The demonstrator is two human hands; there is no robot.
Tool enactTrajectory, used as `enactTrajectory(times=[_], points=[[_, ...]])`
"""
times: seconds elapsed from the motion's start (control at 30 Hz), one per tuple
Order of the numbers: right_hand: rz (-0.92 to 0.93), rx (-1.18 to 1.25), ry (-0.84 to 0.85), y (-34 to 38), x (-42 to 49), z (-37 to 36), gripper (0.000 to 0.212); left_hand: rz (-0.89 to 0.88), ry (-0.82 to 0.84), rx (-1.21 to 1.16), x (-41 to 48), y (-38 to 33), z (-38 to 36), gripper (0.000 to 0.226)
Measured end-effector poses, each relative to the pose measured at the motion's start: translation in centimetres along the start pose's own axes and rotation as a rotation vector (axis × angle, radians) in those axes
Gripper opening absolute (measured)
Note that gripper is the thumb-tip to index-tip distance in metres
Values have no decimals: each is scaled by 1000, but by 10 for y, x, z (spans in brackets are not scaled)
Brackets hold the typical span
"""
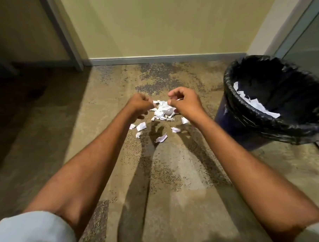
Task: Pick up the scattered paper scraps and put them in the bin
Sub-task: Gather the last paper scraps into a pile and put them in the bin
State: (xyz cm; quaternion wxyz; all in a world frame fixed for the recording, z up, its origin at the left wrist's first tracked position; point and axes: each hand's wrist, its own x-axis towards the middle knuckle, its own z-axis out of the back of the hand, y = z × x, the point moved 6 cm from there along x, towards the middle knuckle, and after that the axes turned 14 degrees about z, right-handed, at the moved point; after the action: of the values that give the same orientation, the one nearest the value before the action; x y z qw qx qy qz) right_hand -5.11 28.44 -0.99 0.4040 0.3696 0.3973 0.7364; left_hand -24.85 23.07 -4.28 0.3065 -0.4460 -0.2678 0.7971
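speckled tan carpet floor (175, 166) runs up to a yellowish wall (151, 26) with a grey baseboard (161, 59), kind of dim on the left side. both arms are stretched out forward, pale sleeves (32, 234) pushed up near the elbows.

left hand (138, 105) is curled into a loose fist right at the left edge of the paper scraps (162, 110), and its grip looks closed down on a bit of white paper at the fingertips, though it's blurry so hard to be sure. right hand (186, 101) is also curled, thumb and forefinger pinched narrow on a thin sliver of white. both hands sit just above the main heap, one on either side.

most scraps are bunched in a small white pile on the floor between the hands, with a handful of loose bits (161, 138) scattered just nearer the camera.

bin (247, 135) stands to the right, near the pile, lined with a black bag (249, 109), and it already has some white paper (254, 104) inside. a glass panel (304, 34) sits behind it.
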Motion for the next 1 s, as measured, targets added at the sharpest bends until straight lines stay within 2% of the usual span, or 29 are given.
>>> enactTrajectory(times=[0.1, 0.17, 0.27, 0.37, 0.47, 0.6, 0.73, 0.83, 0.93, 1.0], points=[[-10, -141, 86, -39, -6, -18, 22, 27, -39, 155, 19, 36, 1, 36], [-17, -259, 171, -64, -14, -27, 23, 40, -24, 297, 34, 57, -4, 68], [-61, -393, 294, -95, -29, -39, 36, 38, -67, 576, 48, 82, -8, 105], [-1, -505, 406, -104, -41, -48, 55, 23, -123, 672, 62, 104, -9, 120], [64, -624, 465, -108, -50, -53, 48, 24, -198, 652, 62, 116, -7, 107], [118, -692, 375, -109, -52, -58, 44, -41, -286, 583, 60, 113, -3, 86], [73, -590, 393, -106, -46, -62, 47, -119, -287, 547, 58, 108, -7, 76], [3, -458, 410, -97, -46, -66, 54, -158, -270, 591, 55, 102, -15, 76], [10, -376, 525, -89, -47, -79, 63, -129, -240, 686, 55, 100, -21, 74], [29, -445, 696, -89, -53, -91, 73, -135, -233, 685, 55, 99, -24, 59]])
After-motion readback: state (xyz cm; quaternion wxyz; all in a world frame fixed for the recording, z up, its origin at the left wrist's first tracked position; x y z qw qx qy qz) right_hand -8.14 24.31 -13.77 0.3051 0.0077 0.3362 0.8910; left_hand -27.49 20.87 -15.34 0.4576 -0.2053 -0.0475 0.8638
